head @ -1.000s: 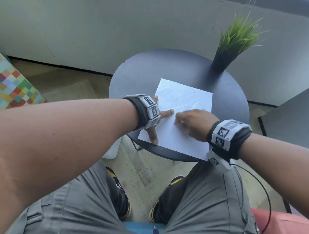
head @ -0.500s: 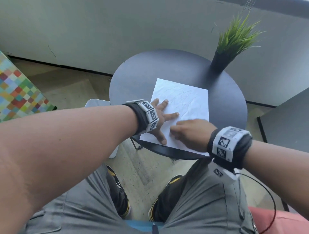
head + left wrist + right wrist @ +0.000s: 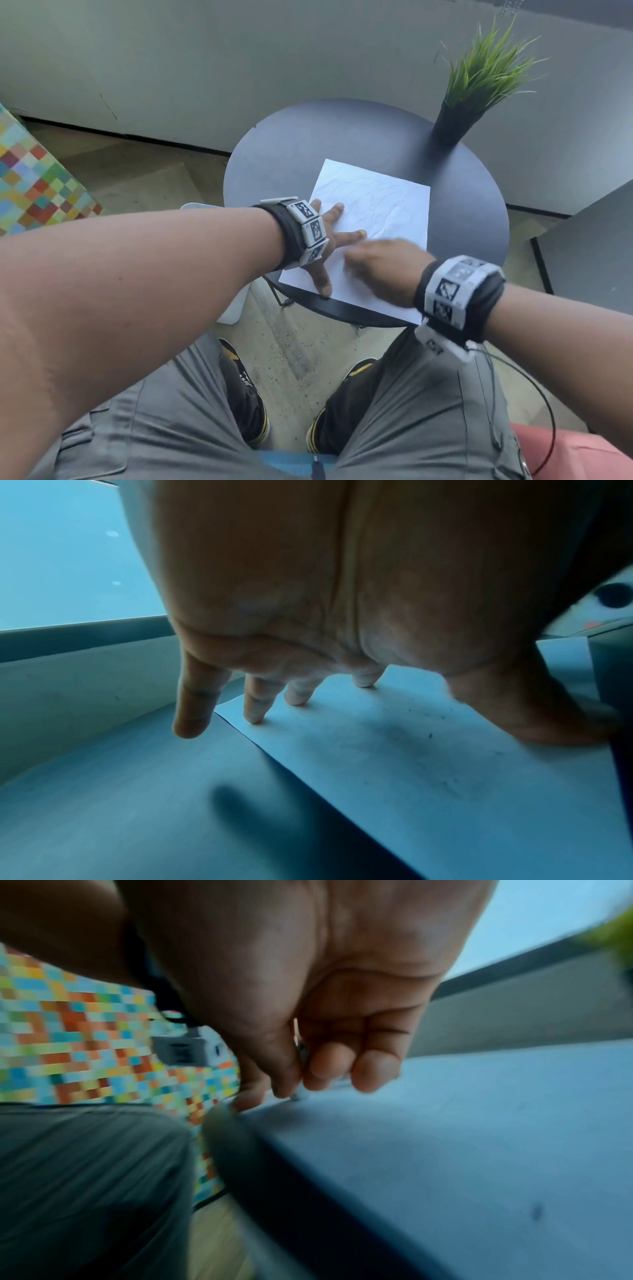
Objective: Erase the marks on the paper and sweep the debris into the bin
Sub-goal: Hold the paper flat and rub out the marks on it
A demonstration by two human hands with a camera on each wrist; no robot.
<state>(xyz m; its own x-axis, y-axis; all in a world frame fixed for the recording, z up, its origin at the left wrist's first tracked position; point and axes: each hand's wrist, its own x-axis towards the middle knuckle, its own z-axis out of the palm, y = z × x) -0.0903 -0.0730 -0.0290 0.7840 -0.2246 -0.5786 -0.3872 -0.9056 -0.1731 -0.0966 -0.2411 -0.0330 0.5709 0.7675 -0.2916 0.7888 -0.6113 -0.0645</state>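
Pressing spread, straight fingers, the left hand [image 3: 327, 246] pins the creased white paper [image 3: 383, 219] at its 9 o'clock edge on the round dark table [image 3: 291, 147]. Only the left wrist view shows dark crumbs [image 3: 430, 735] on the sheet. The right hand [image 3: 380, 265] — blurred — curls around something small; what it is stays unclear.

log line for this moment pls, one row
left hand: fingers spread, presses paper flat | right hand: pinches small eraser, on paper | faint marks remain | bin: not identified
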